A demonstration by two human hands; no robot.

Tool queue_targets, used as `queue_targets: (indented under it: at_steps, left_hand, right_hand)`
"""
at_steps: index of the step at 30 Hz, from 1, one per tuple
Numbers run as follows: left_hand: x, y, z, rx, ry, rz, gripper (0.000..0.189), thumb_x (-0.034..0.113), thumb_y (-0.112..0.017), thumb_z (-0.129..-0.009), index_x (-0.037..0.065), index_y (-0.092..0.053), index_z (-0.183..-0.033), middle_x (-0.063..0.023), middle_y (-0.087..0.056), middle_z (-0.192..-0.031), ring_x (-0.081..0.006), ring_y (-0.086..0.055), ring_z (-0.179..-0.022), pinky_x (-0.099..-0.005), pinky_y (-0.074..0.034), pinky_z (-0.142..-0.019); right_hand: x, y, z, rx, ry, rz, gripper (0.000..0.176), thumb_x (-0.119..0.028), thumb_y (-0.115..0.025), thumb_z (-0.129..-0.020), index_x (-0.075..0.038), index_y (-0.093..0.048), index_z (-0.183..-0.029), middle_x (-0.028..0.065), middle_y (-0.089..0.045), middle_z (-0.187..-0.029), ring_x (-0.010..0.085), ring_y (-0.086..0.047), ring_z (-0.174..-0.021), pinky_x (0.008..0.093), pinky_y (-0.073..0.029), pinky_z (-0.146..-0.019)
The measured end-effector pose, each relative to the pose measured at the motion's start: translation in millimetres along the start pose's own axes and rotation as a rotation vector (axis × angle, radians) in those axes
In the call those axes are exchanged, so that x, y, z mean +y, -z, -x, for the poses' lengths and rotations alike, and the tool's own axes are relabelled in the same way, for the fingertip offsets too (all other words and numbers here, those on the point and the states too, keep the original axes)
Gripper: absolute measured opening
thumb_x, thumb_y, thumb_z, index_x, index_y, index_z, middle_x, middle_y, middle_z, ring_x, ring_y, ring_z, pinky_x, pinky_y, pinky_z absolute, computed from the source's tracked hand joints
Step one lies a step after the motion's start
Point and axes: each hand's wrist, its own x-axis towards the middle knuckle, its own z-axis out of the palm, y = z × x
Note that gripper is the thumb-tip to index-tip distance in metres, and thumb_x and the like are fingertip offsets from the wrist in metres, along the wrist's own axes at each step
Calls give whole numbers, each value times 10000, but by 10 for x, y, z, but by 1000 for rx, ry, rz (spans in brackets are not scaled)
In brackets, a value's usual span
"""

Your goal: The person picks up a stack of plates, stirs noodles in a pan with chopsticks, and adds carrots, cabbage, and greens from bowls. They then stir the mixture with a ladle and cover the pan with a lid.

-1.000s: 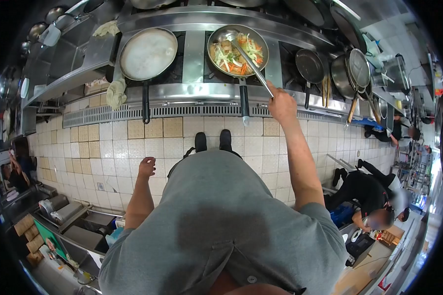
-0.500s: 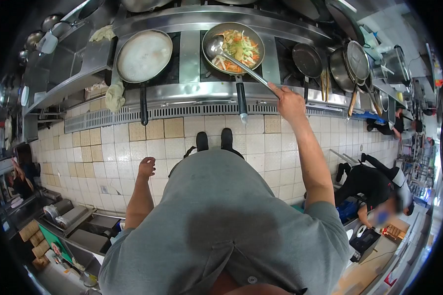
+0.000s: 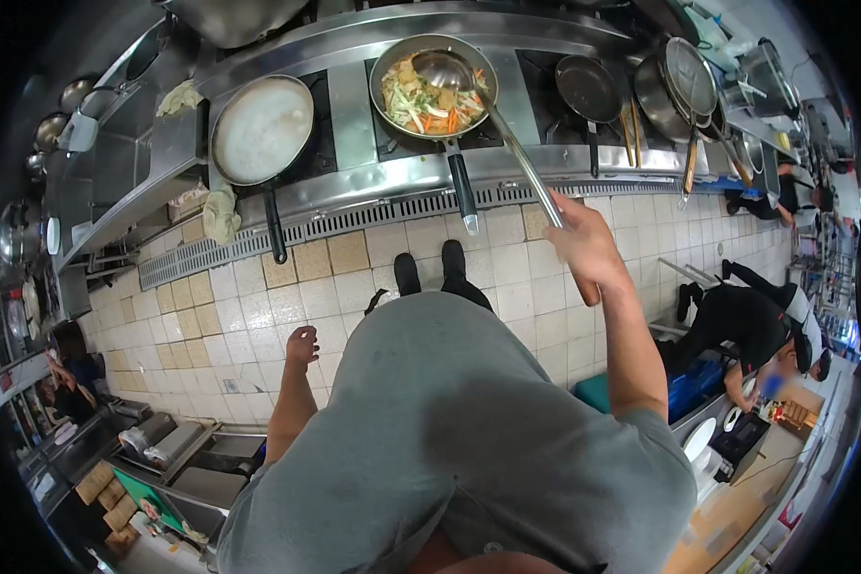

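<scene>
My right hand (image 3: 588, 247) is closed round the long handle of a ladle (image 3: 517, 148), with the brown handle end sticking out below my fist. The bowl of the ladle lies tilted in a frying pan (image 3: 382, 115), among shredded vegetables (image 3: 430, 113) in green, white and orange. The pan sits on a burner, its black handle pointing towards me. My left hand (image 3: 302, 346) hangs by my side over the tiled floor, fingers loosely curled and apart, holding nothing.
Left on the stove is a pan of whitish liquid (image 3: 264, 129). On the right stand a small black pan (image 3: 586, 89) and stacked pots (image 3: 660, 100). A cloth (image 3: 221, 215) hangs at the stove's left edge. Behind me to the right, a person (image 3: 737, 320) bends over a counter.
My right hand has drawn back towards me and slightly right, with a lower grip on the ladle. The ladle bowl has shifted from the pan's left side towards its upper middle.
</scene>
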Motion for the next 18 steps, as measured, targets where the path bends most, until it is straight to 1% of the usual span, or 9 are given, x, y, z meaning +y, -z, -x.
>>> queue_targets:
  at_steps: [2, 3, 5, 6, 8, 10, 12, 15, 18]
  left_hand:
    - [30, 9, 11, 2, 23, -19, 327, 372, -638, -951, 155, -641, -1195, -40, -648, -950, -186, -649, -764, -367, -550, -612]
    - [54, 6, 10, 5, 23, -32, 323, 370, -638, -951, 156, -643, -1193, -38, -651, -952, -180, -650, -764, -365, -551, -611]
    - [136, -38, 23, 2, 29, -50, 319, 367, -637, -951, 156, -646, -1190, -36, -653, -954, -175, -651, -765, -364, -552, -610]
    - [192, -50, 16, 5, 9, -66, 314, 365, -636, -953, 158, -649, -1188, -34, -656, -949, -169, -651, -767, -358, -549, -610]
    - [304, -90, -25, 8, -10, -85, 308, 364, -634, -955, 160, -652, -1186, -31, -659, -945, -164, -652, -768, -353, -546, -610]
    - [444, -127, -53, -35, -56, -68, 355, 386, -631, -954, 153, -613, -1221, -66, -646, -1048, -209, -660, -863, -380, -550, -682]
    - [592, -187, -63, -35, -55, -43, 330, 366, -629, -955, 156, -618, -1209, -57, -639, -1024, -202, -649, -863, -374, -540, -685]
    - [761, -242, -32, -64, -134, -9, 303, 324, -630, -952, 159, -622, -1207, -47, -634, -1019, -196, -634, -877, -365, -521, -684]
    - [829, -283, 4, -50, -138, -8, 305, 321, -626, -953, 157, -624, -1211, -47, -632, -1017, -197, -634, -870, -368, -522, -685]
  right_hand:
    - [58, 41, 81, -99, -80, -188, 613, 33, -639, -862, -51, -509, -1455, -15, -521, -736, 67, -489, -537, 249, -425, -497]
    - [55, 47, 125, -98, -89, -193, 613, 33, -639, -862, -51, -509, -1455, -15, -521, -736, 67, -489, -537, 249, -425, -497]
    - [-19, 47, 187, -204, -203, -254, 587, 11, -631, -870, -27, -514, -1444, -10, -563, -787, 79, -499, -581, 252, -425, -516]
    - [-39, 16, 178, -203, -210, -255, 587, 11, -631, -870, -27, -514, -1444, -10, -563, -787, 79, -499, -581, 252, -425, -516]
    - [-83, -73, 122, -266, -202, -179, 581, 3, -634, -876, -13, -507, -1443, -9, -530, -720, 89, -492, -547, 259, -417, -508]
    - [70, -143, 7, -259, -187, -171, 589, -1, -630, -878, -15, -497, -1452, -10, -519, -713, 85, -493, -553, 258, -412, -503]
    - [157, -156, -107, -254, -149, -71, 583, -4, -625, -871, -87, -534, -1441, -20, -532, -720, 72, -488, -532, 248, -424, -499]
    - [135, -94, -96, -218, -132, -105, 587, -18, -626, -870, -87, -530, -1445, -19, -535, -721, 73, -494, -535, 254, -426, -501]
    - [215, -37, -105, -261, -131, -189, 595, -23, -631, -865, -83, -526, -1447, -20, -537, -724, 74, -494, -538, 257, -427, -501]
